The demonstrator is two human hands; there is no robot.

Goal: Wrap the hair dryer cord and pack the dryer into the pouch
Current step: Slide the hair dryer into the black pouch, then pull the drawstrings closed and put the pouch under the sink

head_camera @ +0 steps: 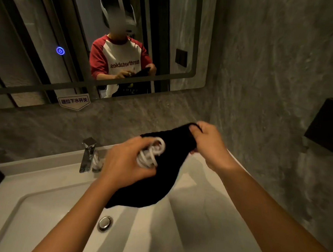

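Two hands [125, 160] bagging cord [150, 154]

my arms: both bare from wrist up to frame edge, no watch or rings | my left hand [125, 160] and right hand [209, 145]: ungloved | mirror reflection of me: white tee [123, 58] with red raglan sleeves, reversed dark-red lettering across chest, white headset [117, 11] strapped over head
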